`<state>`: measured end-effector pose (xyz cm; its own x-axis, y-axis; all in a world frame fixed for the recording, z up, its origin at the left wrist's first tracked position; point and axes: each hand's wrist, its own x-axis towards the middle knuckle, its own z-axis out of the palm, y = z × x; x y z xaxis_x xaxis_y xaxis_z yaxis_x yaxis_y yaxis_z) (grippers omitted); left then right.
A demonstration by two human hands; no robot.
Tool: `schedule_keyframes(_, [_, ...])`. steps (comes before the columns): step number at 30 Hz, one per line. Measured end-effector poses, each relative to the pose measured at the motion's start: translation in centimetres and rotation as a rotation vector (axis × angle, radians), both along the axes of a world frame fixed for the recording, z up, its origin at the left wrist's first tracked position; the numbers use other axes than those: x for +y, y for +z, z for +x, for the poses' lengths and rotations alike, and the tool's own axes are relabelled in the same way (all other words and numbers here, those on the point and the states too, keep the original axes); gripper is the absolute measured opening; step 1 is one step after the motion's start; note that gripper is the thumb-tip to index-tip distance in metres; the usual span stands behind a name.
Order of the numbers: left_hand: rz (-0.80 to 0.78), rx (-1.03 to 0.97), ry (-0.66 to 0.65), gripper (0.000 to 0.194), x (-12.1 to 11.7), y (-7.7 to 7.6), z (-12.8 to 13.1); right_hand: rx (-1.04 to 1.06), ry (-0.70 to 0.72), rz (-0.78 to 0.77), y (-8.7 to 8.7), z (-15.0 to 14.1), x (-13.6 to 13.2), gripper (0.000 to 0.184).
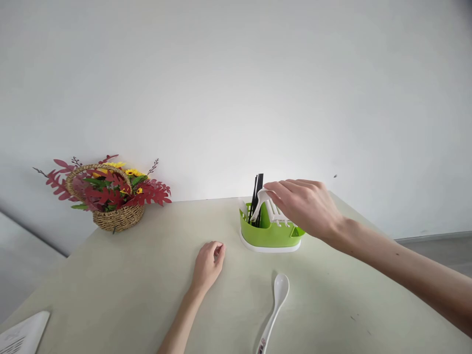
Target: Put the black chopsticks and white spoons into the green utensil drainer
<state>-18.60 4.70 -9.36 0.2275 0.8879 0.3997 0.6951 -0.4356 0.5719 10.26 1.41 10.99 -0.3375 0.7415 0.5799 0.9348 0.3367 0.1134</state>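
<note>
My right hand [304,204] is closed around a white spoon [259,202] above a green cutlery holder [271,235]. The spoon's lower end reaches into the holder's left compartment, beside several black chopsticks [254,196] standing upright. Part of the spoon is hidden under my fingers. Another white spoon [281,286] lies on the table in front of the holder, bowl pointing away from me. To the left of it, my left hand [209,265] rests on the table with its fingers curled in and nothing visible in them.
A woven basket [120,219] of red and yellow artificial flowers stands at the back left, near the wall [236,98]. A white printed object [27,332] lies at the table's [129,290] near left corner. The holder has a white base [271,249] and a white slotted rack.
</note>
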Motion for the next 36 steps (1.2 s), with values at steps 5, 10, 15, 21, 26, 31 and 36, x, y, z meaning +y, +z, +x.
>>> schedule_keyframes(5, [0.008,0.012,-0.002,0.035,0.0,-0.3,0.0,-0.089,0.010,-0.086,-1.4,-1.9,1.2,0.030])
schedule_keyframes(10, [0.004,0.026,0.004,0.033,0.0,-0.3,0.0,-0.234,0.017,-0.146,-3.0,-3.5,2.0,0.025])
schedule_keyframes(15, [-0.011,0.032,-0.006,0.032,0.0,-0.4,0.1,-0.269,-0.014,-0.229,-4.0,-4.7,2.5,0.025])
schedule_keyframes(21, [-0.006,0.034,-0.012,0.029,0.1,-0.6,0.1,-0.272,-0.024,-0.297,-4.2,-5.6,3.0,0.023])
schedule_keyframes(26, [0.001,0.045,-0.013,0.029,0.2,-0.8,0.1,-0.199,-0.038,-0.348,-4.5,-6.3,3.7,0.019])
schedule_keyframes(31, [0.001,0.049,-0.016,0.029,0.1,-0.8,0.1,-0.147,-0.043,-0.386,-4.8,-7.1,4.1,0.015])
schedule_keyframes(36, [0.006,0.056,-0.013,0.028,0.1,-0.8,0.1,-0.123,-0.045,-0.402,-5.1,-7.4,4.3,0.016])
